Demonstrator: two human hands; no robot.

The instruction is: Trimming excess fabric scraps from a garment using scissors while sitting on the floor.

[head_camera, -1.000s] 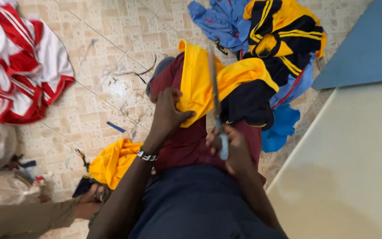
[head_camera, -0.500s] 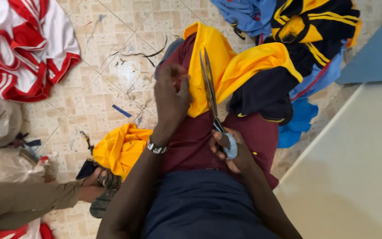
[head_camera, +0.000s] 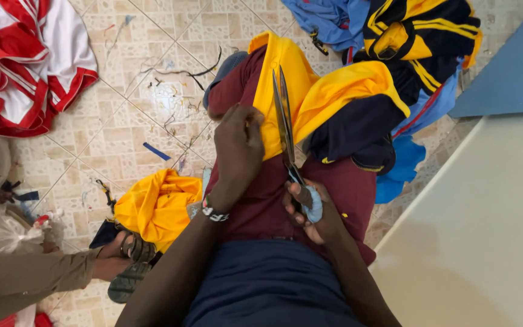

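Observation:
My left hand (head_camera: 238,147) pinches the near edge of a yellow cloth (head_camera: 282,100) that lies across my maroon-clad lap (head_camera: 346,188). My right hand (head_camera: 311,212) grips the pale blue handles of long dark scissors (head_camera: 286,124). Their blades point away from me, lying nearly together over the yellow cloth just right of my left fingers. The cloth continues right into a yellow and dark navy garment (head_camera: 358,115).
A red and white garment (head_camera: 25,60) lies on the tiled floor (head_camera: 128,109) at the left. A bunched yellow cloth (head_camera: 155,203) sits by another person's sandalled foot (head_camera: 129,263). Blue, yellow and black garments (head_camera: 419,36) pile up ahead. A pale tabletop (head_camera: 485,230) fills the right.
The view has closed in on my lap. My left hand has shifted along the yellow cloth's edge, and the scissors have advanced further over the cloth with blades closer together.

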